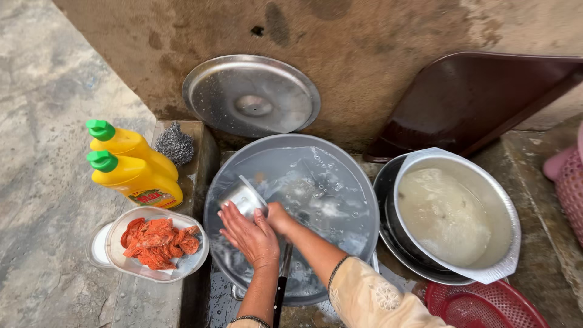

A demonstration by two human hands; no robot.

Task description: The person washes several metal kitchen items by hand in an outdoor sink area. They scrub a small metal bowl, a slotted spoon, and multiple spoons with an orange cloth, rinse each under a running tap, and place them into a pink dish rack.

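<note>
- A small steel cup (244, 197) is tilted on its side over the water-filled steel basin (340, 164), its open mouth turned to the upper left.
- The left hand (250, 237) lies just below and beside the cup, fingers spread and pressed against its lower wall, cradling it from the near side.
- The right hand (279, 217) reaches in from the right, touching the cup's base end; its fingers are curled round the cup, though how firmly cannot be told, since part of the hand is hidden behind the left one.
- The cup thus sits between both hands, at the left part of the basin, above the water surface.
- A dark-handled utensil (281, 285) lies across the near rim of the basin, under the forearms.
- Left of the basin stand two yellow bottles (136, 170) with green caps, a steel scrubber (175, 143), and a clear tub of orange cloth scraps (156, 243).
- A round steel lid (251, 96) leans against the wall behind the basin.
- To the right sits a steel bowl of cloudy water (455, 215), with a red basket (486, 307) near it.
</note>
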